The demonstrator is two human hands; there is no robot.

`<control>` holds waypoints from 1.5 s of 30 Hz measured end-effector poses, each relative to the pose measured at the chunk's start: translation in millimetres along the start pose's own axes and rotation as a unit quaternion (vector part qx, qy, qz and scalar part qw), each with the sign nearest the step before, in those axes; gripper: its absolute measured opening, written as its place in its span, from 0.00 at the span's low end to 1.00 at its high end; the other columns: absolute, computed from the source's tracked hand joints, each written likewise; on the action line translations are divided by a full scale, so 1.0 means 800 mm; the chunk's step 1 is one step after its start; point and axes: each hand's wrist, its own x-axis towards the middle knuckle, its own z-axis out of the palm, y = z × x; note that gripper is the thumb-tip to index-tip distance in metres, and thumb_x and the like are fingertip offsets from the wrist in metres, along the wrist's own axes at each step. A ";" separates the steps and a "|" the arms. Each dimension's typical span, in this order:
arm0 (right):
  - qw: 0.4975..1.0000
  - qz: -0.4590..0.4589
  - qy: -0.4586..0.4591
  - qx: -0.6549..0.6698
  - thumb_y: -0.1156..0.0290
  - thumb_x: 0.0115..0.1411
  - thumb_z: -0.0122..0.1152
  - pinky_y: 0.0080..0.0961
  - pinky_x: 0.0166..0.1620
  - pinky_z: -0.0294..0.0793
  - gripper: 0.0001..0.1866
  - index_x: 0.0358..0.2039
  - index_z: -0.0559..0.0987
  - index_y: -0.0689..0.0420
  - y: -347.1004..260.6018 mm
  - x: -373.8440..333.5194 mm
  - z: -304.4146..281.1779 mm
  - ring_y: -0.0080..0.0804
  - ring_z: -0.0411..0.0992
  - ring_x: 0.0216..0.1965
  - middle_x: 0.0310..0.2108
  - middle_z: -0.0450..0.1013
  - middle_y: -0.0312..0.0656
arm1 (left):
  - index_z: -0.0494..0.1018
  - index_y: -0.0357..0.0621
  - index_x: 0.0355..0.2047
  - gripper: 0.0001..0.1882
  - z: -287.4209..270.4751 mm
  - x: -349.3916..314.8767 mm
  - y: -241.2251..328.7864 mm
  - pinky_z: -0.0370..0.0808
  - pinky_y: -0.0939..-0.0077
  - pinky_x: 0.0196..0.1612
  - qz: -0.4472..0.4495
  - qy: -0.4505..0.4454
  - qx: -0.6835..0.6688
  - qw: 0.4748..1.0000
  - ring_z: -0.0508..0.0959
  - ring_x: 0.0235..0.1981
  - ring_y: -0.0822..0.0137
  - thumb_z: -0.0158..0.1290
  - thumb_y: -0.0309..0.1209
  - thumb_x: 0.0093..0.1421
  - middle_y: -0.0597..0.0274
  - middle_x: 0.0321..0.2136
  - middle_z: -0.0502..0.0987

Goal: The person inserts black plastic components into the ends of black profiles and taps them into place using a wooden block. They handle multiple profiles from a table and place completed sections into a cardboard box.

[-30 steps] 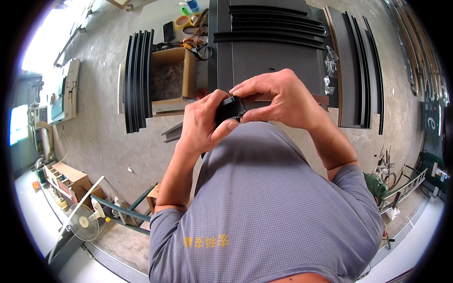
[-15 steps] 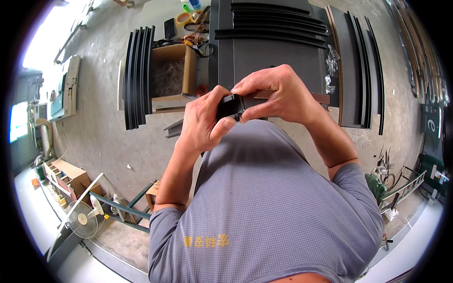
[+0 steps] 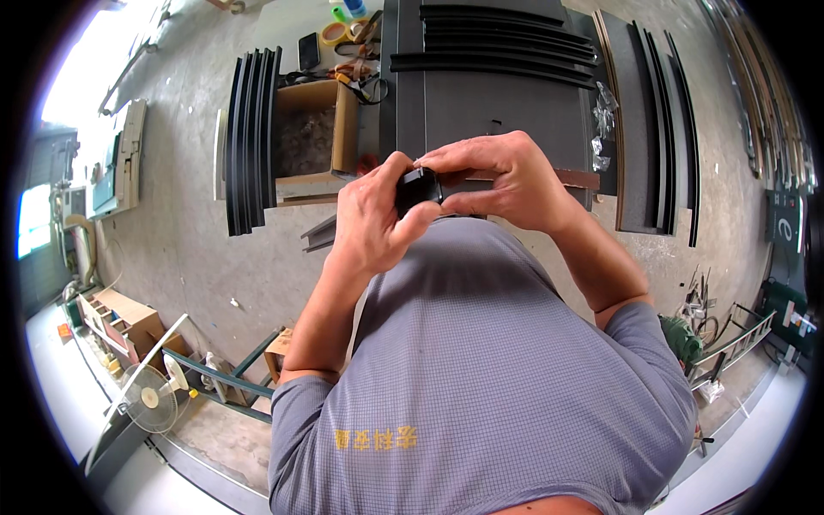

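A small black piece (image 3: pixel 418 190) is held between the two hands, just above the front of the grey shirt (image 3: pixel 481 343). The left hand (image 3: pixel 371 213) is closed on it, thumb along the near side and bent fingers along the far side. The right hand (image 3: pixel 506 178) curves in a wide C, its thumb and fingertips meeting at the piece's right end; whether they press or merely touch cannot be told. The piece looks smooth and shiny, with a blocky shape; its underside and both ends are hidden by the fingers.

Beyond the hands lies a flat, dark grey panel (image 3: pixel 506 107), bearing long, ridged black strips (image 3: pixel 493 43). To its left stands an open cardboard box (image 3: pixel 346 129) with cloudy, see-through contents, too blurred to name. More black strips (image 3: pixel 253 142) lie along the box's left side. Crumpled clear plastic (image 3: pixel 605 107) sits at the panel's right edge. The concrete floor (image 3: pixel 266 275) is smooth and grey.
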 end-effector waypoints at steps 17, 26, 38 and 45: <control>0.988 0.060 -0.015 -0.140 0.72 0.52 0.80 0.37 0.61 0.78 0.34 0.60 0.78 0.60 0.030 -0.007 0.010 0.41 0.76 0.57 0.60 0.74 0.44 | 0.69 0.35 0.30 0.37 -0.005 0.004 -0.046 0.70 0.60 0.28 -0.060 0.055 -0.042 0.996 0.70 0.21 0.51 0.51 0.65 0.62 0.49 0.18 0.67; 0.880 0.141 -0.035 -0.451 0.71 0.51 0.75 0.40 0.67 0.68 0.26 0.52 0.80 0.62 0.196 -0.127 -0.083 0.42 0.65 0.67 0.64 0.69 0.44 | 0.69 0.32 0.36 0.43 -0.017 -0.020 -0.059 0.65 0.69 0.28 -0.096 0.103 -0.074 0.987 0.65 0.24 0.69 0.49 0.70 0.64 0.61 0.21 0.67; 0.974 0.126 0.124 -0.138 0.81 0.58 0.68 0.22 0.39 0.76 0.16 0.44 0.74 0.59 0.102 -0.076 -0.032 0.21 0.76 0.32 0.31 0.78 0.36 | 0.70 0.36 0.41 0.20 -0.004 0.003 -0.018 0.75 0.62 0.35 -0.077 0.067 0.043 0.994 0.76 0.26 0.48 0.65 0.27 0.52 0.48 0.24 0.74; 0.958 0.109 0.248 -0.097 0.79 0.52 0.74 0.33 0.36 0.78 0.16 0.39 0.77 0.56 0.085 -0.053 -0.040 0.45 0.81 0.30 0.27 0.78 0.47 | 0.69 0.36 0.36 0.15 -0.006 0.009 -0.001 0.75 0.60 0.34 -0.060 0.068 0.055 0.994 0.75 0.27 0.40 0.60 0.25 0.50 0.44 0.23 0.74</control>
